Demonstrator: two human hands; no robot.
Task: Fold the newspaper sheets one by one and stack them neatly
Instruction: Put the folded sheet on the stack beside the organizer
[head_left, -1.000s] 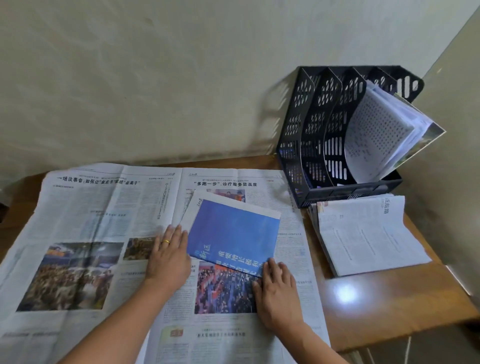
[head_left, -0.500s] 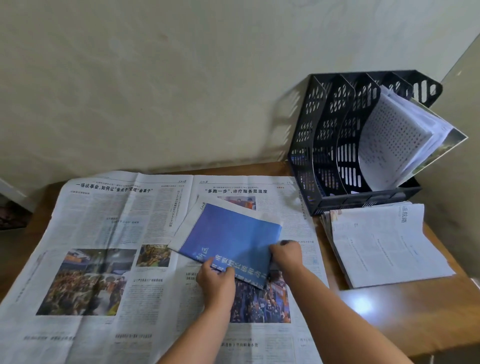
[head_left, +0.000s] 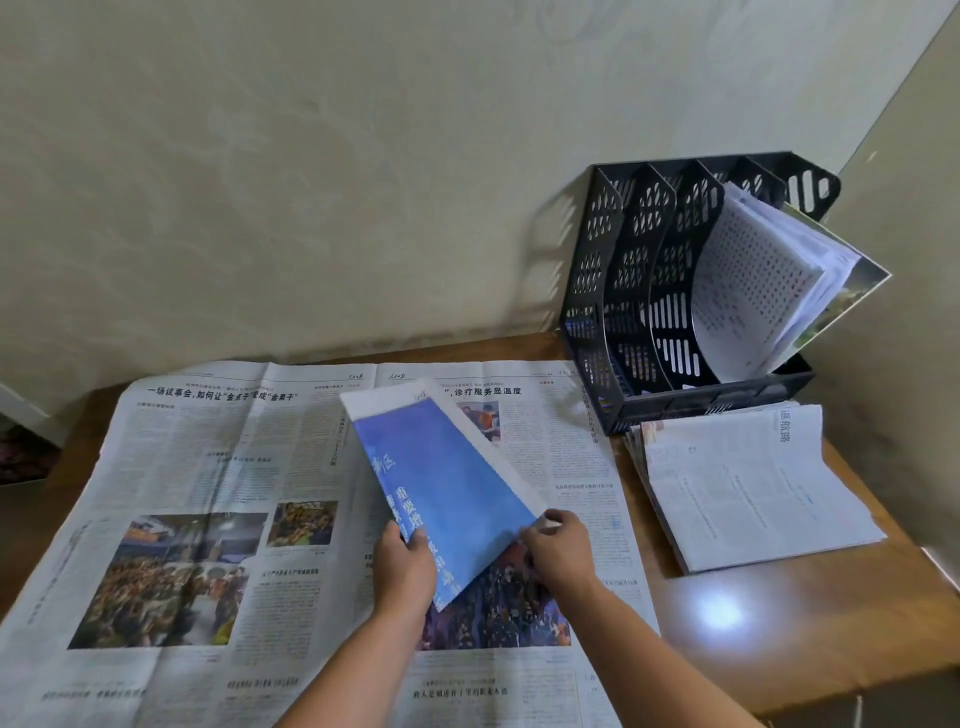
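Wooden table (head_left: 810, 629) is sitting in a room corner, pale wall (head_left: 311, 156) running across the top of the frame, a second wall angling in at the right edge. A bright light glare is showing on the bare wood at lower right.

An open sheet (head_left: 208, 467) is lying flat across most of the table, filling the left and centre of the frame. Its left and bottom edges are running out of frame.

Folded paper (head_left: 447, 478), blue face up, is being held tilted above the open sheet at centre. Left hand (head_left: 405, 566) is gripping its near-left edge, fingers curled under, thumb on top. Right hand (head_left: 558, 545) is pinching its near-right corner. Fingers under the paper are hidden, so I can't tell how far they are reaching.

Stack (head_left: 753, 488) of folded papers is lying at centre right, just below the file rack (head_left: 639, 291), well apart from the held paper. Rack is standing against the wall at upper right; loose pages (head_left: 769, 280) are leaning out of its right-hand slot. Whether stack and rack are touching, can't tell.

Dark patch at the far left edge is cut off and unreadable. Small print is too blurred to read.
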